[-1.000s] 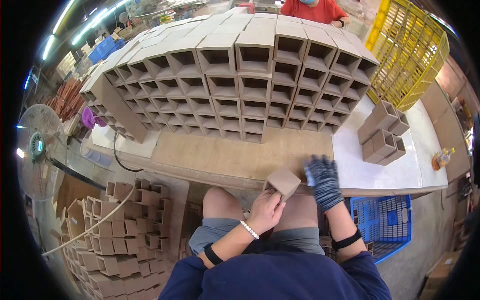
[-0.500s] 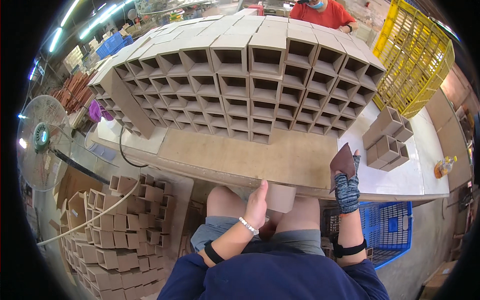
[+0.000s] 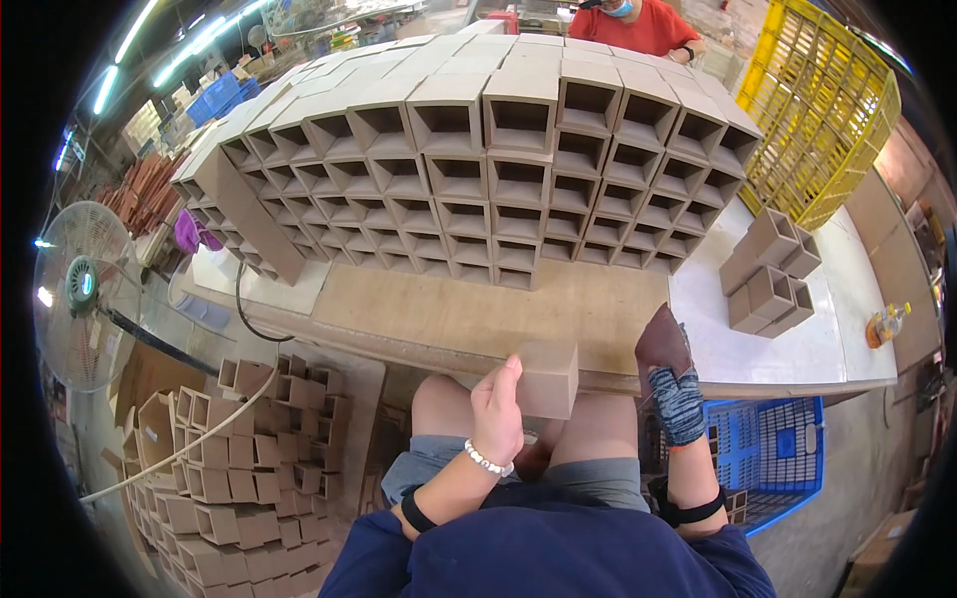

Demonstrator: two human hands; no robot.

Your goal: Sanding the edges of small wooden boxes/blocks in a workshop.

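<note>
"So, where's the box (image 3: 546, 379)?"

"In the left hand (image 3: 496, 414), by the middle of the front edge of the bench (image 3: 449, 304)."

"How do the fingers sit?"

"The thumb points up along the box's left side. The other fingers are mostly hidden, so I can't tell how far they curl, but the hand has hold of it."

"And the right hand (image 3: 675, 394)?"

"Gloved, and gripping a dark brown sheet (image 3: 663, 339) over the front edge, closer to the right corner. The sheet covers most of its fingers and is well apart from the box."

"Anything to read?"

"Any marks on the bottle (image 3: 885, 327), near the bench's right edge, are too small to make out. Same for the fan (image 3: 82, 284), past the left end."

"What else is on the bench?"

"A stack (image 3: 488, 174) of square tubes along the back, openings facing the front edge. A small pile (image 3: 748, 264) of the same sits toward the right edge."

"And around it?"

"A yellow crate (image 3: 842, 130) by the back right corner, a blue crate (image 3: 793, 447) below the front edge toward the right corner, a heap (image 3: 239, 453) of tubes low on the left, and a co-worker (image 3: 638, 35) in red behind the stack."
</note>
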